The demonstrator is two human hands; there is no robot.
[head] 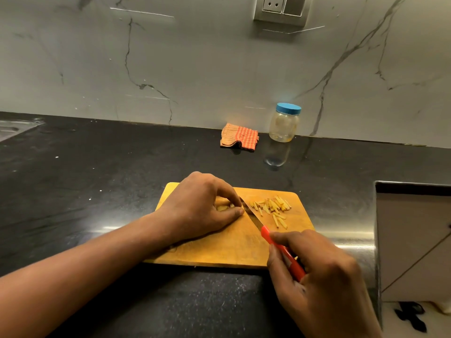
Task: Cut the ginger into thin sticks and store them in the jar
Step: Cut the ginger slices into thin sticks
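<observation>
Ginger point(223, 208): remaining piece pinched under left hand point(202, 208) on board point(219, 250), right hand point(314, 272) gripping knife point(280, 250) against it; cut sticks point(272, 208) piled alongside; jar point(284, 123), lid on, unfilled at bench rear.

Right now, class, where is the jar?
In the head view, the jar stands back right on the counter, by the wall, just right of the checked cloth.

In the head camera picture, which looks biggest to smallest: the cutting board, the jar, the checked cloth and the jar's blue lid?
1. cutting board, clearly largest, though also nearest the camera.
2. jar and cloth: about alike, so unranked.
3. blue lid, smallest.
</observation>
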